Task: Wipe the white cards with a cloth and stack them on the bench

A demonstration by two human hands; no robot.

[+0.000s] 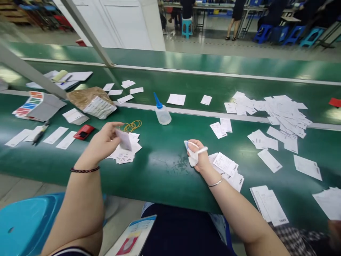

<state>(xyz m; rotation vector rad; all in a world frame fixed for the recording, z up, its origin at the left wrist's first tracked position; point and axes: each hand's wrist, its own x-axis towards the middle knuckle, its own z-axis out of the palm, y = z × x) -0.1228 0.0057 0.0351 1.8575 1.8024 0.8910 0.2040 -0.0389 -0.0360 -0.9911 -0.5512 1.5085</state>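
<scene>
My left hand (102, 144) is closed on a small paper slip (124, 139), pinched between thumb and fingers. Below it lies a loose stack of printed slips (125, 154), and several yellow rubber bands (133, 125) rest just beyond. My right hand (199, 158) is closed around a crumpled white wad (194, 159) that looks like tissue, with one twisted end sticking out to the right. Beneath the right wrist sits another pile of printed slips (226, 164). Dark smudges (179, 165) mark the green tabletop left of that hand.
A squeeze bottle (163, 114) with a blue nozzle stands between the hands, farther back. At left are a red object (84, 132), a cutter-like tool (41, 132) and a brown-wrapped packet (93, 101). Many slips (286, 110) spread across the right. A checked sleeve (295, 238) shows lower right.
</scene>
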